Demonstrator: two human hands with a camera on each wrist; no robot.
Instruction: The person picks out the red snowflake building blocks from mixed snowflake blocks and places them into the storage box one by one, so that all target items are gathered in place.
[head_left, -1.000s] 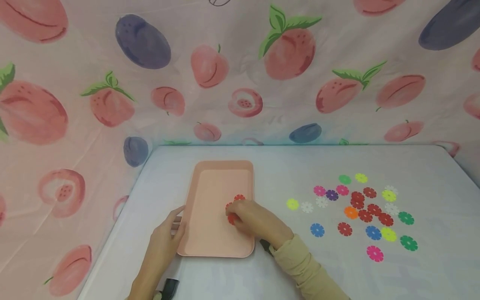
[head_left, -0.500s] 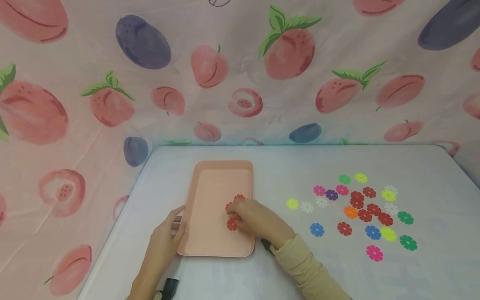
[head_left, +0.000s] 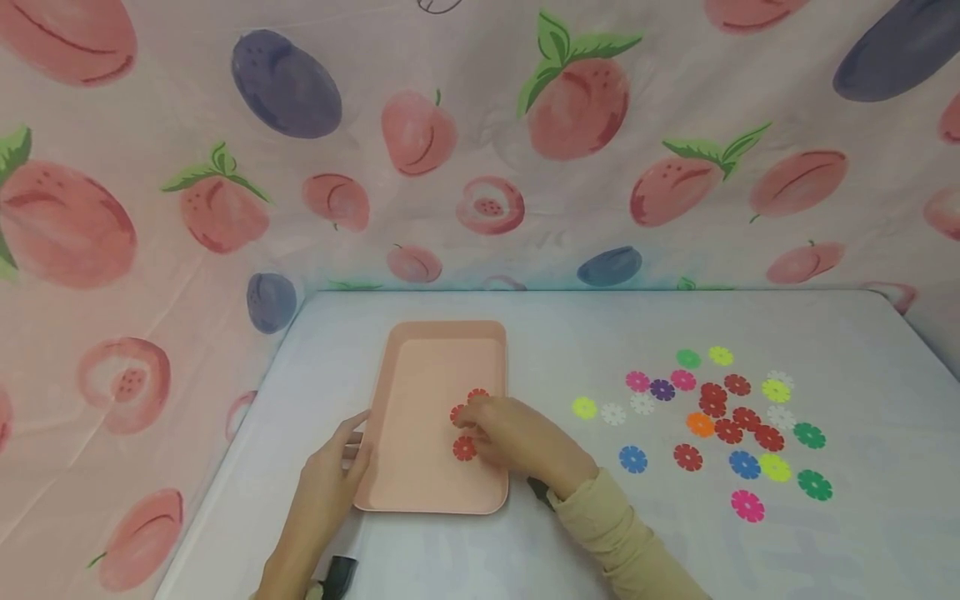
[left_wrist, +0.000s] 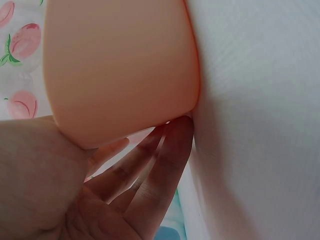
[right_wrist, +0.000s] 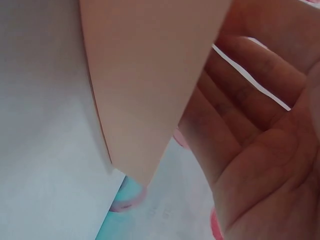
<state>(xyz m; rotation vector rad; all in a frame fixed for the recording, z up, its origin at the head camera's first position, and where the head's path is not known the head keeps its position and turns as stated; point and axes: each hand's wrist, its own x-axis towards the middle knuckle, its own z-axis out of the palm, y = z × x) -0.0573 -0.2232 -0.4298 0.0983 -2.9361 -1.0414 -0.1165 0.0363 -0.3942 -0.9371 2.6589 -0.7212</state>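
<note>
A peach-coloured rectangular tray (head_left: 420, 492) lies on the white table. My left hand (head_left: 326, 475) rests against its left side; the left wrist view shows fingers (left_wrist: 162, 175) fairly straight along the outer wall. Over the tray's right half is my right hand (head_left: 517, 437), its fingers loosely bent and its fingertips close above the red notched flower-shaped discs. One red disc (head_left: 464, 448) lies flat in the tray beside the hand; two more show partly past the fingers. In the right wrist view the tray wall (right_wrist: 140, 90) hides the fingertips of the right hand (right_wrist: 265, 145).
Several loose flower discs are spread over the right of the table: red (head_left: 687, 457), blue (head_left: 633, 459), yellow (head_left: 584, 407), green (head_left: 814, 484), pink (head_left: 747, 506), orange, purple and white. A fruit-print cloth (head_left: 420, 208) stands behind and left of the table.
The lowest red disc, partly covered by my right fingers earlier, now shows whole and slightly nearer the tray's front. My right hand has shifted slightly rightward; my left hand keeps its place.
</note>
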